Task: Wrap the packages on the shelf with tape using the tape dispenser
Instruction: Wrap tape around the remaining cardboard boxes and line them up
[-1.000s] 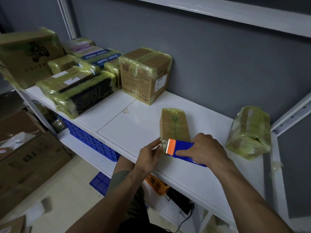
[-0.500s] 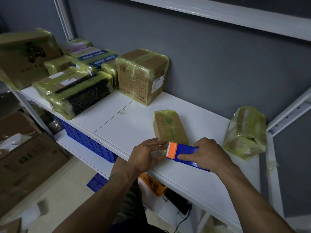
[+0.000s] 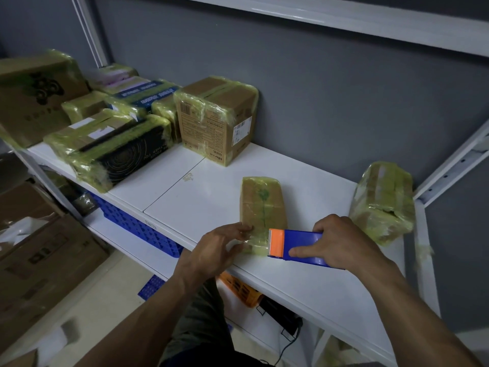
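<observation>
Lying near the front edge of the white shelf (image 3: 201, 207), the small package (image 3: 262, 205) already wears yellowish tape (image 3: 260, 180); sealing its near end looks like the step in hand. The right hand (image 3: 341, 242) curls round the blue tape dispenser (image 3: 304, 243), its orange blade at that end. The left hand (image 3: 214, 247) presses nearly straight fingers (image 3: 244, 229) on the near left corner. Next, I judge, the strip needs tearing off and smoothing down. A wrapped bundle (image 3: 383, 202) sits to the right.
</observation>
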A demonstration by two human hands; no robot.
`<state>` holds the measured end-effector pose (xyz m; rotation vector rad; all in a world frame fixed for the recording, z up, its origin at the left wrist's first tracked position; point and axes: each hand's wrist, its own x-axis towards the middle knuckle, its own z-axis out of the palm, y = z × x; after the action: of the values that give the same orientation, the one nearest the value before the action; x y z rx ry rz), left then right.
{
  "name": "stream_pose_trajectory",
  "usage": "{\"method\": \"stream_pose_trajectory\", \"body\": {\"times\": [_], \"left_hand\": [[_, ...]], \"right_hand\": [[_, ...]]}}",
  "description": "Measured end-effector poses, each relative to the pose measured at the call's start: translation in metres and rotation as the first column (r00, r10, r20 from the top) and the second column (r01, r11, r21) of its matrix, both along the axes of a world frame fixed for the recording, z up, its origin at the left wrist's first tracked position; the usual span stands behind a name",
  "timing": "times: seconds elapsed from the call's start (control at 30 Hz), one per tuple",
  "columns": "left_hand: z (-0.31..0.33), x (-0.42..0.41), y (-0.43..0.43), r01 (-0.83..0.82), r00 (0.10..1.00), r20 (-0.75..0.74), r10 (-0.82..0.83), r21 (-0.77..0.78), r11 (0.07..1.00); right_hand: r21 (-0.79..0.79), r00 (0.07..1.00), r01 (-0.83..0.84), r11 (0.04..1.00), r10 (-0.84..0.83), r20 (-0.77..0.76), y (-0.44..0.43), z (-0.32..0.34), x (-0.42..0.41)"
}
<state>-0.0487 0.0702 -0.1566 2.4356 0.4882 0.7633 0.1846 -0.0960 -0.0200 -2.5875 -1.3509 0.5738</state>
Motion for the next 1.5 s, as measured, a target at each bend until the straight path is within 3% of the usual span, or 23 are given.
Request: {"method": "stream_pose_trajectory", "body": {"times": [0.27, 0.37, 0.5, 0.63, 0.97, 1.2, 1.33, 1.5], "left_hand": [[0.005, 0.003, -0.020, -0.033, 0.999, -0.032, 0.032, -0.035, 0.999], [0.009, 0.004, -0.025, -0.032, 0.997, -0.073, 0.037, 0.068, 0.997], [0.021, 0.006, -0.026, -0.064, 0.996, -0.056, 0.068, 0.071, 0.995], [0.025, 0.011, -0.025, -0.003, 1.000, -0.020, 0.009, 0.266, 0.964], [0.033, -0.014, -0.016, 0.011, 0.998, -0.070, 0.002, 0.187, 0.982], [0.040, -0.023, -0.022, 0.040, 0.996, -0.078, -0.031, 0.114, 0.993], [0.039, -0.023, -0.023, 0.102, 0.992, -0.095, -0.087, 0.164, 0.981], [0.029, -0.033, -0.018, 0.048, 0.997, -0.057, -0.042, 0.103, 0.994]], "right_hand": [[-0.055, 0.999, -0.025, 0.998, 0.026, 0.026, 0.006, -0.009, -0.001], [-0.051, 0.999, -0.038, 0.998, 0.039, 0.020, 0.008, -0.011, -0.001], [-0.031, 0.999, -0.029, 0.999, 0.029, 0.020, 0.008, -0.013, -0.001], [0.009, 1.000, 0.002, 1.000, -0.002, -0.010, 0.001, -0.013, -0.003], [0.010, 0.989, -0.012, 1.000, 0.013, -0.145, -0.012, 0.003, -0.013], [-0.041, 0.987, -0.027, 0.999, 0.020, -0.157, -0.021, 0.008, -0.016], [-0.056, 0.981, -0.030, 0.998, 0.018, -0.195, -0.026, 0.005, -0.015], [-0.039, 0.988, 0.005, 0.999, -0.011, -0.155, -0.030, -0.003, -0.009]]}}
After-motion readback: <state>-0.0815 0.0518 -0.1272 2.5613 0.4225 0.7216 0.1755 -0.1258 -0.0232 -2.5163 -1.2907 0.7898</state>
